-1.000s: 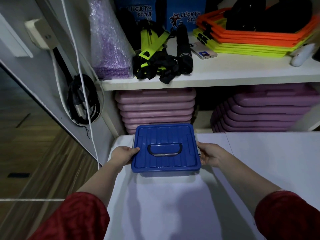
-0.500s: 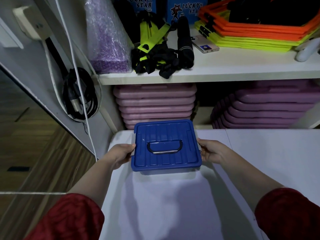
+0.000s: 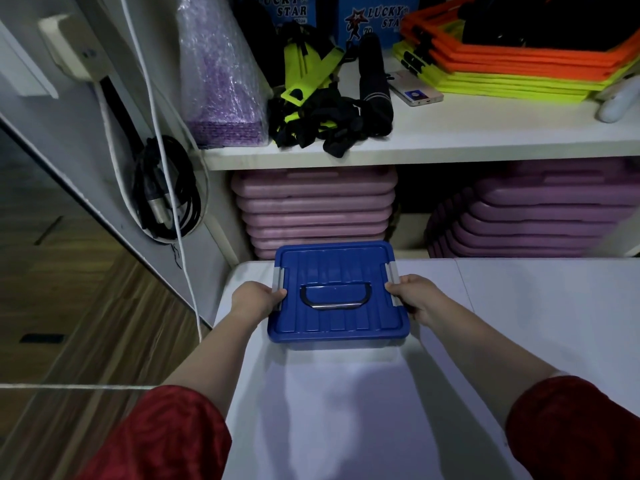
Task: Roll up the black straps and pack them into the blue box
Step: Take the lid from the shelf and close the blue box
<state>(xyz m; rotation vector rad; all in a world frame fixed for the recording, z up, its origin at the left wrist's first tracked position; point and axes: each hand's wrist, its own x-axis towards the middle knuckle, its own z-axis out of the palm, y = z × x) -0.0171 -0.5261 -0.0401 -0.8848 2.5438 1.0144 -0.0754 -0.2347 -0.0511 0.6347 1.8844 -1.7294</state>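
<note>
Gripping blue box (image 3: 337, 268) from both sides: left hand (image 3: 258, 297) curled over left latch (image 3: 278, 280), right hand (image 3: 412, 296) curled over right latch (image 3: 393, 273). Lid on, handle (image 3: 334, 299) lying flat. Sitting at far end of white table (image 3: 346, 393), below shelf (image 3: 450, 143). Black straps (image 3: 334, 124) heaped up on shelf, well apart from box.
</note>
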